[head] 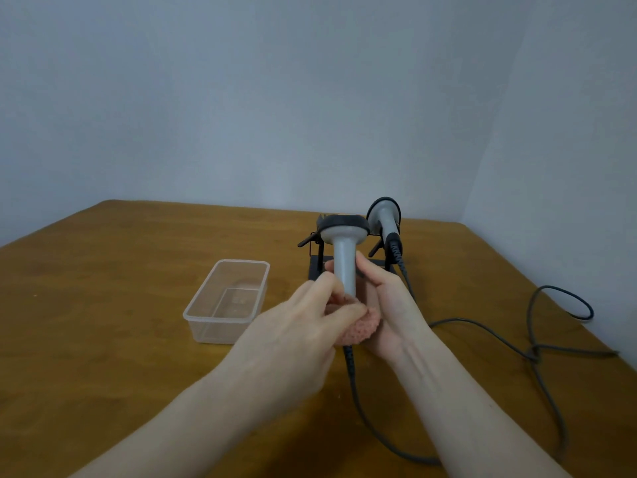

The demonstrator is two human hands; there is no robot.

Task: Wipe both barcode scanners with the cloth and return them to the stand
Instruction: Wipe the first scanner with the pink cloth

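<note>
Scanner, hand-held (344, 257): grey handle with a wide black-rimmed head, held upright above the counter, in front of the stand. The right hand (386, 305) wraps the handle from the right side. The left hand (303, 319) pinches the cloth (358, 326) against the lower end of the handle. Judged light and rigid, of smooth plastic that could slip under a loose grip; the narrow handle is the natural place to take hold, while the head and its window look best left to the cloth alone. A coiled cable (348, 357) hangs from the handle base and will drag on any move.

Cloth: pink, knobbly, bunched between palm and handle. Judged soft and easily folded round curves.

Scanner, second (384, 219): same pattern, resting in the right cradle of the stand, head up and tilted toward the wall, with its own cable (551, 326) looping off across the counter to the right.

Stand (319, 263): black metal, thin arms on a flat base, left cradle vacant. Probably light enough to shift if knocked.

Tub (227, 301): clear plastic, rectangular, nothing in it, left of the stand.

Counter (103, 305): brown wood grain, matt, set into a corner.

Room: plain pale walls behind and to the right.
</note>
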